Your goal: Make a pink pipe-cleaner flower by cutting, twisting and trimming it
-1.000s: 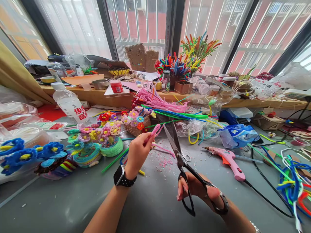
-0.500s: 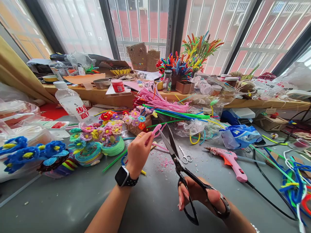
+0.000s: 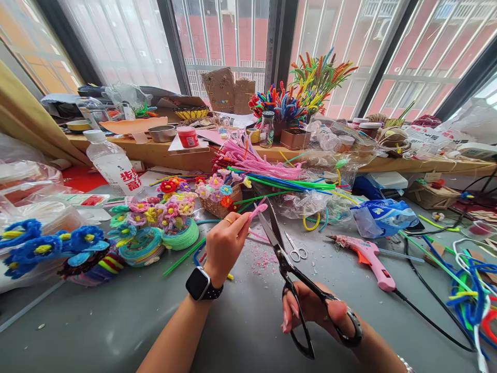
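Note:
Between the fingertips of my left hand (image 3: 228, 241) is a pink pipe cleaner (image 3: 258, 209), bent into a small loop. My right hand (image 3: 316, 308) grips large black-handled scissors (image 3: 283, 261), thumb and fingers through the handles. Their blades stand partly apart and point up and away, with the tips close beside the pipe cleaner's end. Pink fluff clippings (image 3: 264, 260) are scattered on the grey table (image 3: 240, 331) below. A small pair of silver scissors (image 3: 297, 251) lies just behind the large blades.
Left of my hand stand pots of pipe-cleaner flowers (image 3: 180, 233) and blue flowers (image 3: 42, 248). A pink glue gun (image 3: 368, 259) with its black cord lies at right. Behind are a pink pipe-cleaner bundle (image 3: 260, 160), a plastic bottle (image 3: 112, 163) and a blue packet (image 3: 384, 217).
The pink pipe cleaner's loop looks narrower, and my left hand has shifted slightly right toward the blades. My right hand with the scissors has moved slightly left.

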`<state>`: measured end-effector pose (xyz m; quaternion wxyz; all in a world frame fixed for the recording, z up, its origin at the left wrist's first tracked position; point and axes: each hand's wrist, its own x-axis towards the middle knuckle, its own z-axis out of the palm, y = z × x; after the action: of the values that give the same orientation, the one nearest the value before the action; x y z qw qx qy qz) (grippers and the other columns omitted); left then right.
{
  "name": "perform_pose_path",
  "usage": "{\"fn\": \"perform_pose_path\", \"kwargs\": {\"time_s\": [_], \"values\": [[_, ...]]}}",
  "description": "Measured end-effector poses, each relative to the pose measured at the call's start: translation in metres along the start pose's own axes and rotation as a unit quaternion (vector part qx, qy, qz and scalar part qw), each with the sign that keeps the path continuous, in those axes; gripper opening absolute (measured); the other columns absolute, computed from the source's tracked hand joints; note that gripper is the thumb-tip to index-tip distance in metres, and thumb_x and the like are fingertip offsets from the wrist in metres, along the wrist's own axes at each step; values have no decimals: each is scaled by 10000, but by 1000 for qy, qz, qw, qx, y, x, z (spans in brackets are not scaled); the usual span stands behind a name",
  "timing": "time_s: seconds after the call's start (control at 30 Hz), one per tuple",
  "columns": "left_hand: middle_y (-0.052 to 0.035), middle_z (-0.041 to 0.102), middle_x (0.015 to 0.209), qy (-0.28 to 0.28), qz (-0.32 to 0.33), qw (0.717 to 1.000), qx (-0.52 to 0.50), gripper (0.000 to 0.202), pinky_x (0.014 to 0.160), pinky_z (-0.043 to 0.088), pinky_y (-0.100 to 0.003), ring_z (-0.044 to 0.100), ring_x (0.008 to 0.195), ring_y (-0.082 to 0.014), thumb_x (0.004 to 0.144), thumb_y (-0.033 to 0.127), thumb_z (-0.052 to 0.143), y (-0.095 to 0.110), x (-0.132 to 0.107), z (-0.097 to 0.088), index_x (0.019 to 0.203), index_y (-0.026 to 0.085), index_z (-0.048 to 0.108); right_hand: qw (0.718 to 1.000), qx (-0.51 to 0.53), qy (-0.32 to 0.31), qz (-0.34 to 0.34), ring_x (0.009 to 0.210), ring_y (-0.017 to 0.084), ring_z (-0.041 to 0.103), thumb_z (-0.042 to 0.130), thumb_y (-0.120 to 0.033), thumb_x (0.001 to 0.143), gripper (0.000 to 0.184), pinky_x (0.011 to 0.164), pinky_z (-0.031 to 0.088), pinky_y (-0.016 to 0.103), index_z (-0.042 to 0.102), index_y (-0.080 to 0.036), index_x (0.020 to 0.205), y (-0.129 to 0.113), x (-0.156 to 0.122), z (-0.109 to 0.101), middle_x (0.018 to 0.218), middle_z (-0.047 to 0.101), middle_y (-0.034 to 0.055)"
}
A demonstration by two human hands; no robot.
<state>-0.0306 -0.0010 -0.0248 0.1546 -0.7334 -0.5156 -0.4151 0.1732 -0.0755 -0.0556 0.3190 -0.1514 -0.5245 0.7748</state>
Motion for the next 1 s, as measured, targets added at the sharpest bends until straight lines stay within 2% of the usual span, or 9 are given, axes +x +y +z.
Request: {"fn": "perform_pose_path", "kwargs": {"time_s": [0.13,0.27,0.4,0.5,0.57,0.67,0.73,0.87,1.0], "values": [[-15,636,743,-6,72,997,-36,200,583,385,-196,550,619,-97,807,213,478,5,-3,1,934,207,633,1000,4,22,-12,771,200,513,495,-759,502,669,776,409,411,503,-159,797,-5,0,2,847,495,79],[-12,623,739,5,109,991,-74,185,585,391,-194,540,624,-94,792,180,500,13,-6,1,926,202,625,997,28,63,-34,815,206,480,479,-774,492,683,834,374,416,521,-167,801,-12,2,7,852,481,70],[-8,583,709,-18,82,990,-116,186,590,394,-191,521,622,-91,804,189,480,19,-6,0,925,205,621,996,40,61,-49,905,223,460,514,-755,486,680,901,321,427,534,-177,844,-16,3,9,916,479,76],[-26,558,743,-100,34,977,-187,232,627,402,-207,515,679,-108,842,210,402,22,-3,1,976,187,590,995,40,65,-64,957,245,451,519,-754,477,678,925,293,444,539,-189,853,-18,3,7,940,480,78],[-15,537,700,-184,0,949,-256,259,600,397,-208,490,643,-107,860,237,357,23,-1,1,995,178,570,992,41,88,-80,970,252,446,493,-770,476,685,931,290,454,542,-201,853,-19,1,5,937,475,71],[15,489,628,-283,-54,887,-360,291,503,353,-193,410,535,-86,868,299,329,25,1,0,1000,185,562,988,36,117,-97,982,248,440,472,-768,506,659,939,290,458,543,-213,853,-19,-1,1,933,464,62],[24,442,604,-310,-97,850,-414,319,454,309,-189,352,498,-77,865,339,319,27,1,-3,1001,185,564,988,26,120,-99,1011,248,428,487,-744,532,626,948,284,458,545,-215,860,-20,-2,-1,946,458,63],[45,287,557,-328,-180,780,-502,410,418,222,-196,241,474,-69,862,401,288,27,3,-8,935,135,591,990,15,94,-104,1102,283,381,507,-727,542,649,977,245,469,552,-215,939,-22,-5,-2,1019,454,82],[57,219,555,-363,-221,711,-560,464,414,179,-200,192,463,-58,852,434,293,25,6,-11,889,95,606,991,22,68,-112,1170,305,330,531,-653,608,590,990,221,475,544,-222,1010,-25,-7,1,1059,435,84]]}}
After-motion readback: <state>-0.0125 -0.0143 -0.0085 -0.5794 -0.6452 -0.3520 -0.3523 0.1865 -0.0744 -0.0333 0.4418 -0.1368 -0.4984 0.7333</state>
